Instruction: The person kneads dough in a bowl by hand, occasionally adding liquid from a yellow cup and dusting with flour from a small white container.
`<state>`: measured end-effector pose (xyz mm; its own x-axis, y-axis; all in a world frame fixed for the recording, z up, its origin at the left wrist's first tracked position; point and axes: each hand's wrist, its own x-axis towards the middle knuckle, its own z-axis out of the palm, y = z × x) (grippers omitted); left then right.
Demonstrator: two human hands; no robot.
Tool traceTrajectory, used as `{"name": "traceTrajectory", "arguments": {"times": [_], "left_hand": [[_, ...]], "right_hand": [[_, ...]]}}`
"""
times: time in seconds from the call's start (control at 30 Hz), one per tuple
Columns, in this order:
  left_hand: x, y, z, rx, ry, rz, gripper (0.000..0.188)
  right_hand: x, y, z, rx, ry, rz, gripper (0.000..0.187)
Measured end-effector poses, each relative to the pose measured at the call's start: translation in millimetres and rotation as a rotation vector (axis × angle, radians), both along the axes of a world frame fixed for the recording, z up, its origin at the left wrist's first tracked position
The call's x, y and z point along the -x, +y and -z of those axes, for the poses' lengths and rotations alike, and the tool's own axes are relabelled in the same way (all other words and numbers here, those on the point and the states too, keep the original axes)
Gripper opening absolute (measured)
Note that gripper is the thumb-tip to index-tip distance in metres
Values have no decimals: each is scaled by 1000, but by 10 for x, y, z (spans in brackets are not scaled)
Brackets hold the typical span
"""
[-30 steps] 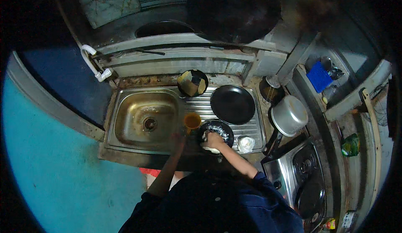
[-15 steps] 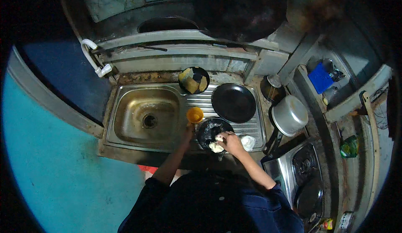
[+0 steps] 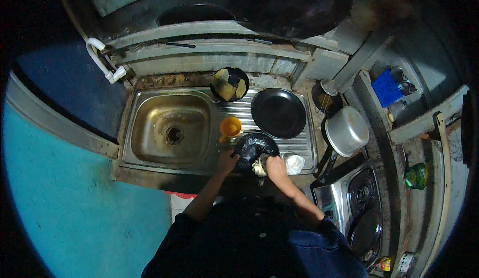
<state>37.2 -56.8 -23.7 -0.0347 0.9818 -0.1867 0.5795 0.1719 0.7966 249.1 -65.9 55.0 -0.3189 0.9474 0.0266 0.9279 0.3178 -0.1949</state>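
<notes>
Head view showed a person standing at a table with a steel sink set into it, both hands at a black bowl on the near edge of the ribbed drainboard. The right hand was at the bowl's near right side, its fingers bent in against a pale, doughy lump; whether they were clenched round the lump or only pressing on it, I could not tell. The lump lay at the bowl's near edge, just left of that hand. The left hand was at the bowl's left rim, fingers reaching to it; they seemed to steady the bowl, though I could not tell whether they gripped it.

As for progress, part of the contents had already come together into the soft lump, which still looked ragged. White residue coated much of the bowl's inside, so the gathering and working looked only partly done, with that residue not yet taken up.

An orange cup stood just beyond the left hand, beside the bowl; what was in it was too small to make out. A white bundle lay just right of the right hand. Beyond the bowl lay a wide black pan, and farther back a small dark dish held yellowish-brown pieces.
</notes>
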Motion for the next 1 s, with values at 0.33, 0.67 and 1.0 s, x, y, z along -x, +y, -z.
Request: {"name": "traceTrajectory", "arguments": {"times": [0.33, 0.67, 1.0], "left_hand": [[-81, -66, -334, -15, 59, -19, 44], [-134, -17, 201, -60, -6, -96, 44], [-149, -26, -68, 95, -166, -122, 34]], "right_hand": [[385, 549, 334, 50, -175, -19, 15], [148, 773, 595, 98, 402, 68, 36], [-137, 582, 7, 691, 321, 186, 88]]}}
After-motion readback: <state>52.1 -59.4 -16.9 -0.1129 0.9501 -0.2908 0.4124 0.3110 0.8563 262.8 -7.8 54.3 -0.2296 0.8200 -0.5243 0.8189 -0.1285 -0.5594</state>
